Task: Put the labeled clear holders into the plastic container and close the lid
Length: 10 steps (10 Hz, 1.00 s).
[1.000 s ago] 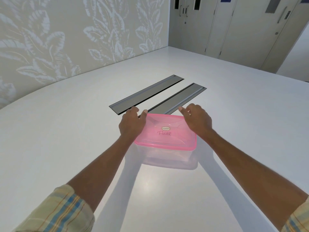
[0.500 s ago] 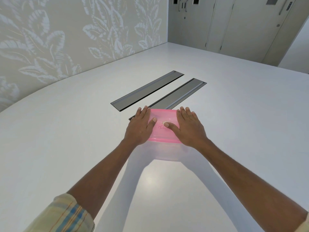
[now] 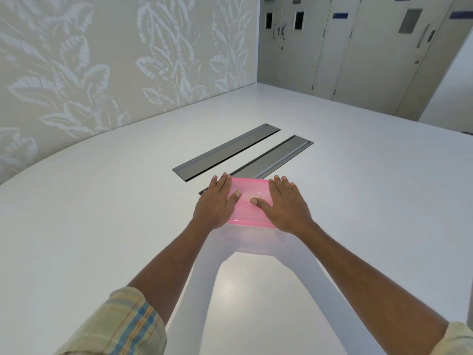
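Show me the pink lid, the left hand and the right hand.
pink lid (image 3: 249,185): head view, bare far part between the hands.
left hand (image 3: 217,201): head view, back of the hand.
right hand (image 3: 286,203): head view, back of the hand.

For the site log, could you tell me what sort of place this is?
Probably an office meeting room: a large white conference table with two grey flip-up cable covers set in it, leaf-patterned wallpaper, and grey doors with small windows.

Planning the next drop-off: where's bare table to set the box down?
Bare table left of the left hand, right of the right hand, and near, between the forearms. Behind the container it's tight: two grey panels lie there.
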Each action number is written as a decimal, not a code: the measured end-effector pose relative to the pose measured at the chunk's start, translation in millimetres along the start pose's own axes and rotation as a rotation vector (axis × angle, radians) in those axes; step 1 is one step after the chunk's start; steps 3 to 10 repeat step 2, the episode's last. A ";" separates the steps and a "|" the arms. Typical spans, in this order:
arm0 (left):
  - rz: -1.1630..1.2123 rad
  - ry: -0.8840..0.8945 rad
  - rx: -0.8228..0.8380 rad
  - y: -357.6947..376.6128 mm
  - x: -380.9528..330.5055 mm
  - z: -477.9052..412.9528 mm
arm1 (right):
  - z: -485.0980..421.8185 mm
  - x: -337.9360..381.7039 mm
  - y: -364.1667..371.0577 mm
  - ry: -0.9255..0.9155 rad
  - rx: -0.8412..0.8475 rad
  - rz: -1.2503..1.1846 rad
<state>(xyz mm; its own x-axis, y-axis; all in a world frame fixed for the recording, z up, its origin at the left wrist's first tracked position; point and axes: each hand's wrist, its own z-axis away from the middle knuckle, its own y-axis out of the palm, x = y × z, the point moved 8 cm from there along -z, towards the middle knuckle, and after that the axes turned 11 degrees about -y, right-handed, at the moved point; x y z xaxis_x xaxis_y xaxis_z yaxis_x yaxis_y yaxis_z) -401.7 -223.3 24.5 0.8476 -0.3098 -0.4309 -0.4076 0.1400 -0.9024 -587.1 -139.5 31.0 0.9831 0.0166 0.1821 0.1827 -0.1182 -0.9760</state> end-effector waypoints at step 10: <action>0.034 -0.053 -0.216 -17.2 -2.4 20.3 | 0.9 2.5 -5.2 -0.009 0.021 0.017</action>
